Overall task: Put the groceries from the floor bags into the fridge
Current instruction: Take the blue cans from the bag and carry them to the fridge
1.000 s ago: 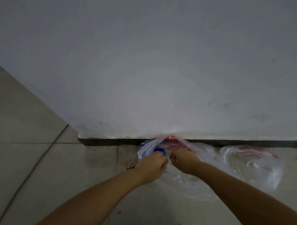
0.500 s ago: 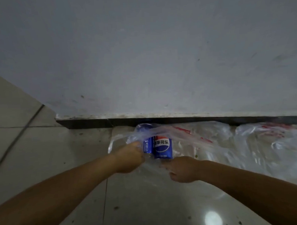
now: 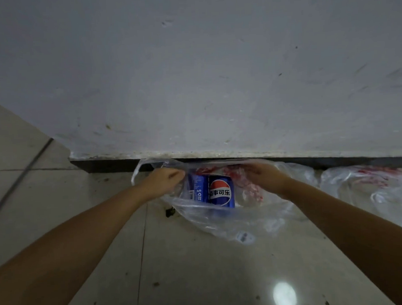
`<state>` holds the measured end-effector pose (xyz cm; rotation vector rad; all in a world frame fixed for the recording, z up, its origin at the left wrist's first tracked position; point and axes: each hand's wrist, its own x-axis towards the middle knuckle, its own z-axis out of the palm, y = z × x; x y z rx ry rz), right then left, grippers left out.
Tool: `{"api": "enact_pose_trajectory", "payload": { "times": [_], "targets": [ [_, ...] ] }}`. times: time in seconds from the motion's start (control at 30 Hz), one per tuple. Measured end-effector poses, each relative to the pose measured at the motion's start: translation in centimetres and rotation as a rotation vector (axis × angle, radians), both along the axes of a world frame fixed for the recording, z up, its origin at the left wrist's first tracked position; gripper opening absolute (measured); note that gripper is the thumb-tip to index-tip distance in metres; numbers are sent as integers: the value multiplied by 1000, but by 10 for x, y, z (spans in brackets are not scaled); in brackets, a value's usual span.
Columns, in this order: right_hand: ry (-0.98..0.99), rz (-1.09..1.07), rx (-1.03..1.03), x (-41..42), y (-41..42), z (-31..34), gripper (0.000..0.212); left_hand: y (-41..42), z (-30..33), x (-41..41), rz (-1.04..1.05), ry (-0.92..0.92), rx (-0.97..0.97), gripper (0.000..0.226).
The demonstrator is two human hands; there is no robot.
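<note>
Clear thin plastic grocery bag with red print (image 3: 223,218) lies on the pale tiled floor (image 3: 200,267), against the dark skirting at the foot of the grey wall (image 3: 192,72). Left hand (image 3: 162,180) is pinched shut on the bag's left rim; right hand (image 3: 264,176) is closed on the right rim. Between them the mouth is stretched open.

Inside the bag, between the two hands: two blue cola cans (image 3: 211,191), upright and touching, the right-hand one showing its red, white and blue roundel.

A second clear plastic bag with red print (image 3: 367,186) sits to the right of the first, along the same wall, untouched. Its contents cannot be made out.

Fridge: not in view.

Assessment: task looks to be at an early stage. Bag opened; cans not yet lifted. Remaining, as far as can be judged: take the cans out, carry them to the fridge, then deal with the second bag.
</note>
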<state>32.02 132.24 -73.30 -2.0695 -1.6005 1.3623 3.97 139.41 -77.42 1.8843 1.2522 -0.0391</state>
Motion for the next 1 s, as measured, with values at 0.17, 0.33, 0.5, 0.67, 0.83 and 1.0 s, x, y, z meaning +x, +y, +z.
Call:
{"api": "enact_pose_trajectory", "payload": {
  "times": [0.17,0.33,0.5,0.67,0.83,1.0],
  "targets": [
    [-277,214,46,-20,-1,-11,31,-8,11,27,-127,286,299,32],
    [-386,189,-36,-51,16,-33,38,-27,7,66,-342,238,420,29],
    [-221,39,-255,-67,16,-49,93,-22,1,88,-319,465,405,41],
    [-53,-155,-227,-61,13,-54,105,-28,-8,86,-249,523,447,66],
    [-67,-3,-63,-43,-6,-43,78,-28,-14,84,-157,484,326,70],
    [-187,386,383,-34,-20,1,83,-21,-16,71,-242,281,16,56]
  ]
}}
